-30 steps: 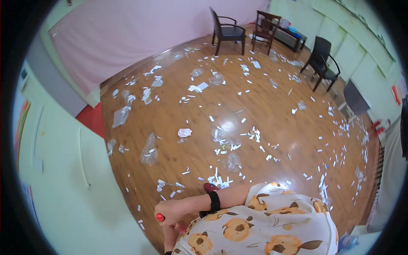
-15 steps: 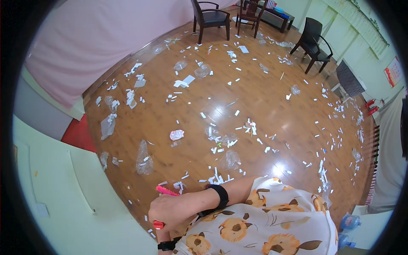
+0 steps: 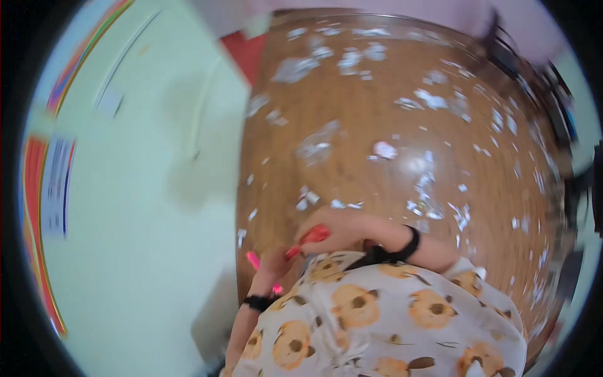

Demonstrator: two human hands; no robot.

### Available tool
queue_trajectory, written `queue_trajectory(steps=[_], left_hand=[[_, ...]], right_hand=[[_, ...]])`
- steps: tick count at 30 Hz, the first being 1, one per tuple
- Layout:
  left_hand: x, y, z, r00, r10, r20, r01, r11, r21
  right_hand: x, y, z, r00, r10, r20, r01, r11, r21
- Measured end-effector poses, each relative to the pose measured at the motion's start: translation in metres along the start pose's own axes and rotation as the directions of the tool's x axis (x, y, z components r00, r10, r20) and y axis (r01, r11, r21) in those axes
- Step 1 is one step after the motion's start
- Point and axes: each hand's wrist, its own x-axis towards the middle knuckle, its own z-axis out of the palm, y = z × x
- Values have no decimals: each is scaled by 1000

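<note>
My two hands are close together in front of my waist, below the middle of the view. My left hand is closed around a thin bright pink stick-like thing, whose ends show on both sides of the fist. In my right hand is a red handle-like thing, gripped with the fingers curled. Its smaller red end meets the left hand. Blur and the hands hide what kind of things these are, and whether they join.
White paper scraps and crumpled clear plastic litter the wooden floor. A small pinkish-white packet lies among them. A pale wall with posters runs close on my left. Dark chairs stand at the far right.
My view has swung left toward the wall. My right hand has shifted off my left, so both hands and more of the red thing show.
</note>
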Motion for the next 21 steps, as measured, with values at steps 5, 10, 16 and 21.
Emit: queue_trajectory(steps=[5, 10, 16, 21], left_hand=[[-31, -51, 6, 986, -163, -15, 156, 963, -218], [-32, -120, 13, 976, -216, 2, 211, 952, -220], [26, -134, -13, 979, -96, -178, 50, 968, -245], [69, -94, -37, 918, 190, -348, -255, 955, -151]], right_hand=[[71, 14, 28, 939, 251, 233, -283, 952, 115], [141, 30, 65, 951, 246, 189, -259, 965, 49], [152, 3, 50, 893, 448, -33, -447, 894, 39], [119, -46, 29, 881, 383, -278, -420, 903, -89]])
